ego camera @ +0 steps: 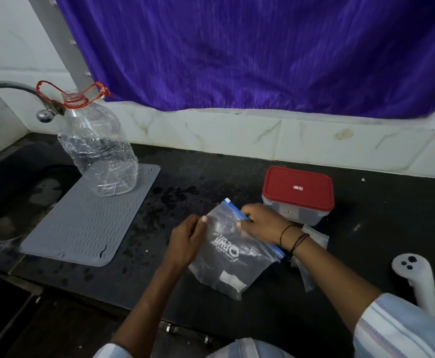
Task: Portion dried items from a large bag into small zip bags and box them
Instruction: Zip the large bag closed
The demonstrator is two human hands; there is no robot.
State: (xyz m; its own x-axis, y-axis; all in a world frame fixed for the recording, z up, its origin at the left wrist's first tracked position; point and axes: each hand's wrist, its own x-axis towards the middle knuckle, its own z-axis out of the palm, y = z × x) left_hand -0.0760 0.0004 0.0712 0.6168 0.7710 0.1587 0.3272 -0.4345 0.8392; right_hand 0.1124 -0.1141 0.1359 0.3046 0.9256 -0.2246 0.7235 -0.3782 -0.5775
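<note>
Clear zip bag with blue seal [233, 250] lies between my hands; seal edge under right hand [263, 223], which pinches it; left hand [185, 241] grips the opposite side.

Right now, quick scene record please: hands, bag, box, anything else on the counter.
left hand: pinches the left edge of the zip bag
right hand: grips the bag's blue zip strip
zip bag: clear, printed, lying on the black counter
box: red lid on, behind the right hand
small bags: beside the box
bottle: on the grey mat
</note>
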